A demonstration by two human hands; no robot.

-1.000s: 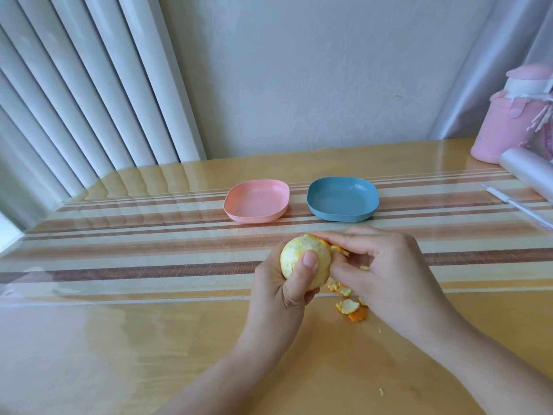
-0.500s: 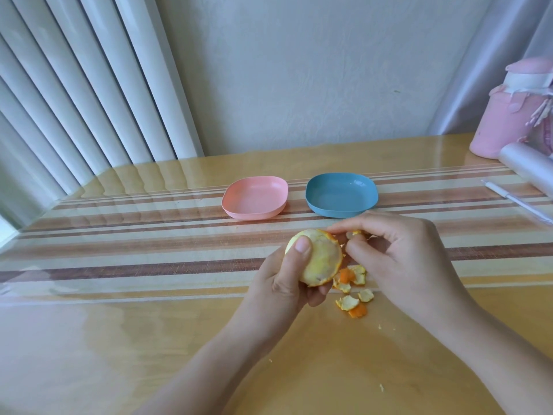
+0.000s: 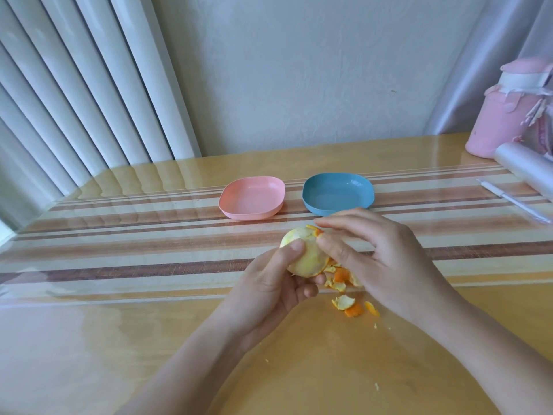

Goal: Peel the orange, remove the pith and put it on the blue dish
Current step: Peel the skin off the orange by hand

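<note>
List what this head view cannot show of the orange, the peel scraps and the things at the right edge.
- orange: head view, underside and far side covered by the left hand and right hand.
- peel scraps: head view, part of the pile lies under the right hand.
- pink bottle and clear roll: head view, cut off by the right frame edge.

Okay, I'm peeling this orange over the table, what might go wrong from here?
1. The left hand grips the orange while the right hand pinches leftover rind at its top; a hard tug might tear the flesh and drip juice.
2. The loose peel scraps lie right by the right hand, which might scatter them.
3. The pink dish sits empty beside the blue dish; easy to confuse.
</note>
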